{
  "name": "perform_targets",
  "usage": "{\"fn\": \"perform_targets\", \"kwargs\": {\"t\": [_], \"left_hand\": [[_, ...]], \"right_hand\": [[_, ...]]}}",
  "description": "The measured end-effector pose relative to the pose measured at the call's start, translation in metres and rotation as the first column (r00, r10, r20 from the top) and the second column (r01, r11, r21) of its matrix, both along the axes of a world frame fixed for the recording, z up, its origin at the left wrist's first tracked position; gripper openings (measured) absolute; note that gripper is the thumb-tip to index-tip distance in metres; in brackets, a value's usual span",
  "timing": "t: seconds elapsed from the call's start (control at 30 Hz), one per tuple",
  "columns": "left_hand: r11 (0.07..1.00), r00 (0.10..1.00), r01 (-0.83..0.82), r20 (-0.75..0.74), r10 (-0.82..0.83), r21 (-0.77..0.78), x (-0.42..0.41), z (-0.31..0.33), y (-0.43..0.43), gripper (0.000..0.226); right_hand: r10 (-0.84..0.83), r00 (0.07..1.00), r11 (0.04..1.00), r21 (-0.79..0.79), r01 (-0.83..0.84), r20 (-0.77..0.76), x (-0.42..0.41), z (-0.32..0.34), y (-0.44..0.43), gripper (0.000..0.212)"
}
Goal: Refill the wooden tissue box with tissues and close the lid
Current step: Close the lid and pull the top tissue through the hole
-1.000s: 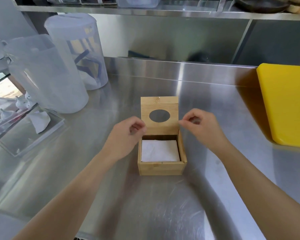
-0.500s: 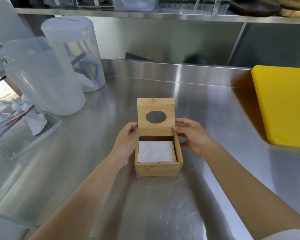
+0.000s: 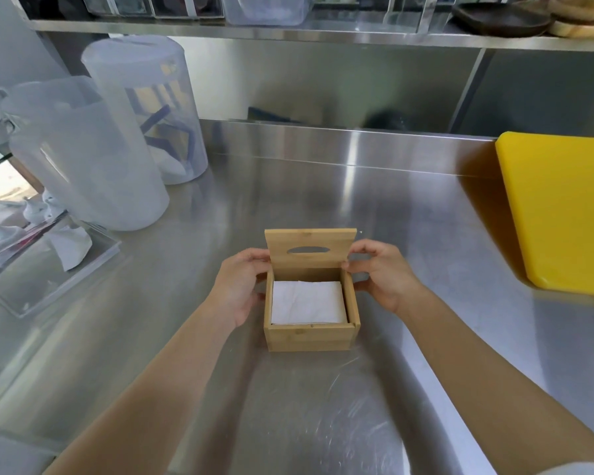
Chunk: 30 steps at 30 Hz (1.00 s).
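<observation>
A small wooden tissue box (image 3: 307, 335) sits on the steel counter, filled with a flat stack of white tissues (image 3: 307, 302). Its hinged lid (image 3: 310, 250), with an oval slot, is tilted forward over the back of the box, partway down. My left hand (image 3: 238, 286) rests against the box's left side with its fingers on the lid's left edge. My right hand (image 3: 379, 274) grips the lid's right edge and touches the box's right wall.
Two tall translucent plastic containers (image 3: 93, 156) stand at the back left. A clear acrylic tray (image 3: 48, 265) with crumpled tissue lies left. A yellow cutting board (image 3: 563, 210) lies at the right. A steel shelf (image 3: 323, 32) runs overhead.
Both hands came down from beside the upright lid onto its side edges. The lid has tipped forward from upright toward the box opening.
</observation>
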<state>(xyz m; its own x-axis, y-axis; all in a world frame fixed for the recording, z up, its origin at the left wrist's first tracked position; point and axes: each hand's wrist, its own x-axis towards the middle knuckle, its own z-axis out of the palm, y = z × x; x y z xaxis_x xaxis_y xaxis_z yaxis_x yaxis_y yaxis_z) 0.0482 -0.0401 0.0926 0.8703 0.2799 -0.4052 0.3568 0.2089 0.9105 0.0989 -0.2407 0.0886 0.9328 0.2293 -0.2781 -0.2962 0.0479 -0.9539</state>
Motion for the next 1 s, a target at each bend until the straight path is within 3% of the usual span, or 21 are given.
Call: {"fn": "perform_targets", "kwargs": {"t": [0.07, 0.17, 0.23, 0.3, 0.43, 0.57, 0.63, 0.73, 0.93, 1.0], "left_hand": [[0.988, 0.997, -0.013, -0.071, 0.002, -0.153, 0.001, 0.001, 0.007, 0.023], [0.924, 0.953, 0.109, -0.226, -0.202, -0.367, 0.004, -0.002, 0.021, 0.079], [0.891, 0.907, 0.206, -0.263, -0.329, -0.405, 0.003, 0.002, 0.021, 0.096], [0.888, 0.885, 0.276, -0.263, -0.384, -0.368, 0.002, 0.007, 0.016, 0.080], [0.909, 0.890, 0.325, -0.241, -0.388, -0.262, 0.000, 0.010, 0.007, 0.037], [0.928, 0.890, 0.330, -0.269, -0.367, -0.173, -0.004, 0.009, 0.006, 0.016], [0.926, 0.892, 0.349, -0.253, -0.375, -0.146, -0.005, 0.007, 0.006, 0.026], [0.931, 0.897, 0.356, -0.253, -0.363, -0.077, -0.008, 0.008, 0.001, 0.045], [0.927, 0.897, 0.373, -0.239, -0.372, -0.046, -0.011, 0.015, -0.004, 0.048], [0.933, 0.914, 0.360, -0.211, -0.346, 0.029, -0.012, 0.011, -0.009, 0.049]], "right_hand": [[0.004, 0.998, 1.000, -0.003, -0.004, -0.062, 0.001, 0.001, 0.003, 0.033], [0.035, 0.960, 0.997, 0.080, -0.013, -0.276, -0.005, 0.008, 0.005, 0.020], [0.134, 0.910, 0.987, 0.133, -0.089, -0.391, -0.006, 0.012, 0.001, 0.048], [0.221, 0.871, 0.973, 0.153, -0.170, -0.438, -0.007, 0.014, -0.003, 0.065], [0.223, 0.887, 0.975, 0.086, -0.206, -0.404, -0.011, 0.016, 0.000, 0.032], [0.243, 0.899, 0.970, 0.066, -0.235, -0.365, -0.014, 0.014, -0.002, 0.027], [0.250, 0.905, 0.967, 0.039, -0.252, -0.343, -0.016, 0.010, -0.002, 0.018], [0.244, 0.921, 0.964, -0.030, -0.265, -0.303, -0.017, 0.006, -0.001, 0.034], [0.250, 0.927, 0.961, -0.043, -0.272, -0.278, -0.019, 0.007, 0.001, 0.044], [0.235, 0.933, 0.965, -0.053, -0.258, -0.272, -0.020, 0.007, 0.001, 0.044]]}}
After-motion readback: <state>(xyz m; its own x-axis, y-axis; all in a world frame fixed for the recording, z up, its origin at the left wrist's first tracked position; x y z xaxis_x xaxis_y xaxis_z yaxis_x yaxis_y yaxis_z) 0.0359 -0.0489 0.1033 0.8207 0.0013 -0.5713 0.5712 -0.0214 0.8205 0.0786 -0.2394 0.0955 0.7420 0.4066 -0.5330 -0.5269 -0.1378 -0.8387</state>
